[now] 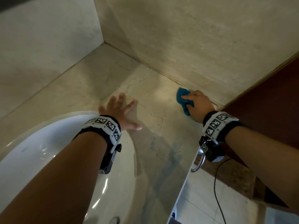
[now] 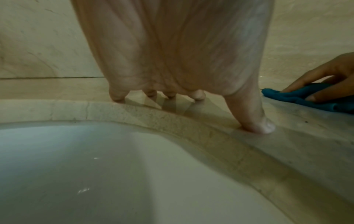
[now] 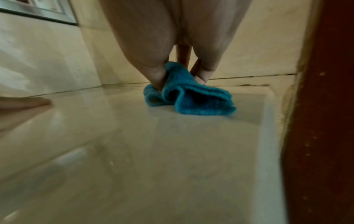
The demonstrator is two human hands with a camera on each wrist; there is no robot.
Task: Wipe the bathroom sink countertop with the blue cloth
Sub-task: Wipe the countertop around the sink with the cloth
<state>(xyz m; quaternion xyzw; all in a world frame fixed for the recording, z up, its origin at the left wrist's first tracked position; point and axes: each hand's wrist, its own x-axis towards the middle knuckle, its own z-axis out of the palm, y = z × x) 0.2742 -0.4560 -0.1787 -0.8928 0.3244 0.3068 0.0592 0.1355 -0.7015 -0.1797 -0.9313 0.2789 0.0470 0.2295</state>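
Note:
The blue cloth (image 1: pixel 182 99) lies bunched on the beige stone countertop (image 1: pixel 155 113), close to the back wall near the right end. My right hand (image 1: pixel 196 104) grips it, thumb and fingers curled into its folds (image 3: pixel 184 91); the cloth (image 2: pixel 298 97) also shows at the right edge of the left wrist view. My left hand (image 1: pixel 121 110) rests spread and flat-fingered on the counter just beyond the sink rim, fingertips (image 2: pixel 254 127) pressing the stone (image 2: pixel 287 136).
A white oval sink basin (image 1: pixel 48 159) takes up the lower left, its rim (image 2: pixel 172 121) under my left wrist. Stone walls (image 1: pixel 194 38) meet in a corner behind. A dark red-brown wooden panel (image 1: pixel 267 102) bounds the counter's right end. A chrome ring (image 1: pixel 199 164) hangs below the front edge.

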